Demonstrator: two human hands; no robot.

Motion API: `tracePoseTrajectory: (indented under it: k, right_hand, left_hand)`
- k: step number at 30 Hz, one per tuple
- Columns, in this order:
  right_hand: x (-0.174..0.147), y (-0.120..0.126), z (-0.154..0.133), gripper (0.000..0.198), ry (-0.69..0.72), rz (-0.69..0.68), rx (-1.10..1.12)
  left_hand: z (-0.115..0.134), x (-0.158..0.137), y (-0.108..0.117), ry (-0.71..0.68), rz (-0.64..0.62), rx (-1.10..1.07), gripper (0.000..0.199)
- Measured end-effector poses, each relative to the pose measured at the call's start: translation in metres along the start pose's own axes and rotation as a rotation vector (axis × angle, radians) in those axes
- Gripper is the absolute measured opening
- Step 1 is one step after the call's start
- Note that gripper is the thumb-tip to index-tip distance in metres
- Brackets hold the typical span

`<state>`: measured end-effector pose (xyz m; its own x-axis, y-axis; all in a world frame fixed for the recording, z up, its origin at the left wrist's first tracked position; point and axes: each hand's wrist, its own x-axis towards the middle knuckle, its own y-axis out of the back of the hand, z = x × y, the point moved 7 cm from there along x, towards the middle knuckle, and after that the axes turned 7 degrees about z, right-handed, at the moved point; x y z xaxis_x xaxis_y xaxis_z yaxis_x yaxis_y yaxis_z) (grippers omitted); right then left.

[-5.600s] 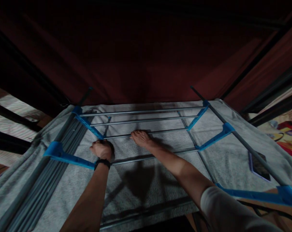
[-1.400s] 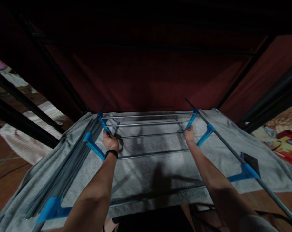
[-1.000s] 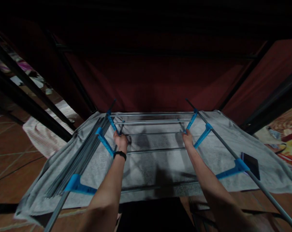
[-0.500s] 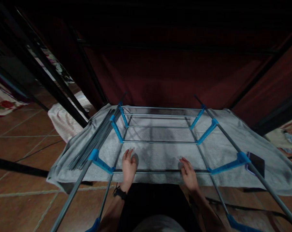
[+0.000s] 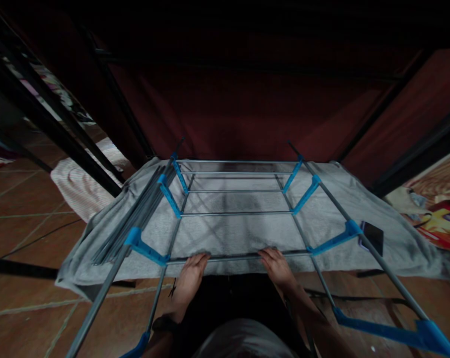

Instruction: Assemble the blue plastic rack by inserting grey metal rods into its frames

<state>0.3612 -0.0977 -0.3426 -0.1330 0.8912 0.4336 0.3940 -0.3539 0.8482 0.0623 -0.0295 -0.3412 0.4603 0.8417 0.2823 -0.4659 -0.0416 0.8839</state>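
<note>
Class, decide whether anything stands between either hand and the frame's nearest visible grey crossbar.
Nothing visible does: the left hand and the right hand both rest on the crossbar, one toward each end.

My left grip (image 5: 190,275) and right grip (image 5: 277,268) cover stretches of the near crossbar (image 5: 232,257), so I cannot tell how far my fingers (image 5: 199,258) wrap beneath it, and the dark band (image 5: 164,324) on my left wrist is blurred. The bottom edge cuts off the left side tube (image 5: 101,298) and the lower left blue bracket (image 5: 138,347), while the right side tube (image 5: 393,275) hides a strip of the phone (image 5: 374,237), whose screen is too dark to read. The grey cloth (image 5: 232,233) hides whatever it lies on, the right edge crops the red and yellow packet (image 5: 443,226), and the clutter (image 5: 61,89) at far left is too small to name
</note>
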Motion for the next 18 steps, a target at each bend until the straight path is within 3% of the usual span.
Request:
tracePoseTrajectory:
  k: [4,12,15,18]
  right_hand:
    - [0.004,0.0,-0.003,0.034,-0.024,-0.036,-0.04]
    - [0.015,-0.005,-0.001,0.029,-0.069,-0.047,-0.016]
    - [0.014,-0.003,-0.001,0.031,-0.065,-0.007,0.009]
    - [0.006,-0.001,-0.007,0.038,-0.067,0.078,0.018]
  left_hand:
    - [0.0,0.007,0.004,-0.047,-0.063,0.035,0.043]
    - [-0.008,0.02,0.006,0.013,-0.006,0.052,0.041]
    - [-0.008,0.021,0.004,0.024,0.009,0.053,0.04]
    - [-0.003,0.013,0.006,0.023,0.102,0.075,0.04]
